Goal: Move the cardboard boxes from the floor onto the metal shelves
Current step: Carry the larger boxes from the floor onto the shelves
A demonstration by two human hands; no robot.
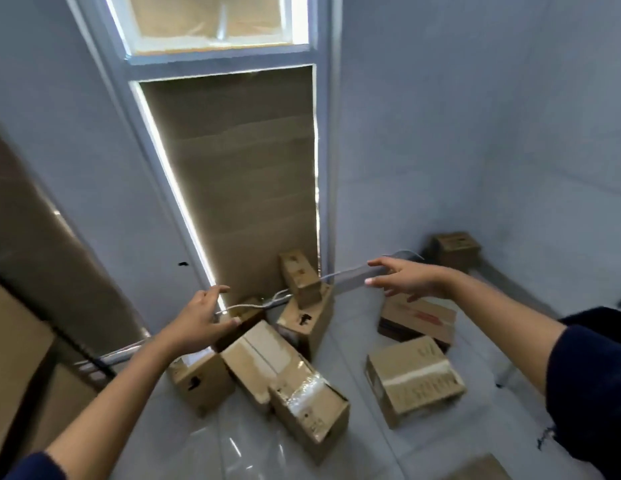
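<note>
Several cardboard boxes lie on the pale floor below me. A taped box (307, 407) sits nearest in the middle, and a long box (264, 358) leans beside it. Another box (414, 379) lies to the right, and a small one (299, 277) stands on top of the pile by the window. My left hand (201, 317) reaches out over the left side of the pile with fingers relaxed, holding nothing. My right hand (404, 277) stretches forward above the right boxes, fingers spread, also holding nothing. Only a dark metal edge (65, 336) shows at the left.
A tall window covered with brown paper (239, 174) stands behind the pile, with grey walls on both sides. A white cable (246, 306) runs along the skirting. One more box (454, 249) sits in the far right corner. Large cardboard (11, 341) fills the left edge.
</note>
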